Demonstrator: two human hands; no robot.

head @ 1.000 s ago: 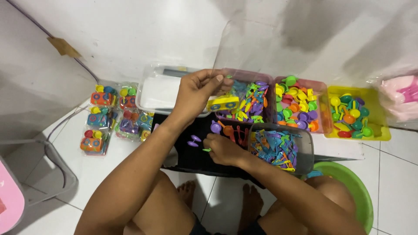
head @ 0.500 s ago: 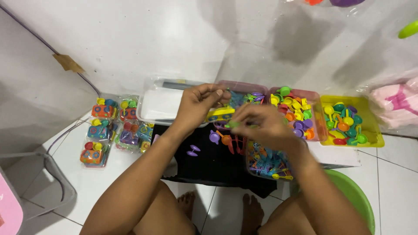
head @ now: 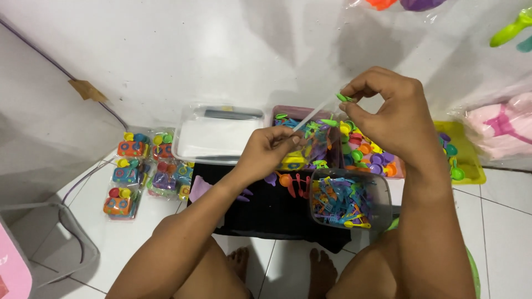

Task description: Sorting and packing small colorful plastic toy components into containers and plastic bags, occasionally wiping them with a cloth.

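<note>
i am pinching a clear plastic bag [head: 310, 117] with my left hand [head: 271, 150] while my right hand [head: 390, 113] fingers are gripping a small green toy piece [head: 344, 98] at its top.

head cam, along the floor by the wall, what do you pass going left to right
packed toy sets in clear bags → clear lidded box → left hand → clear tub of mixed plastic pieces → right hand → yellow tray → pink bagged toy
</note>
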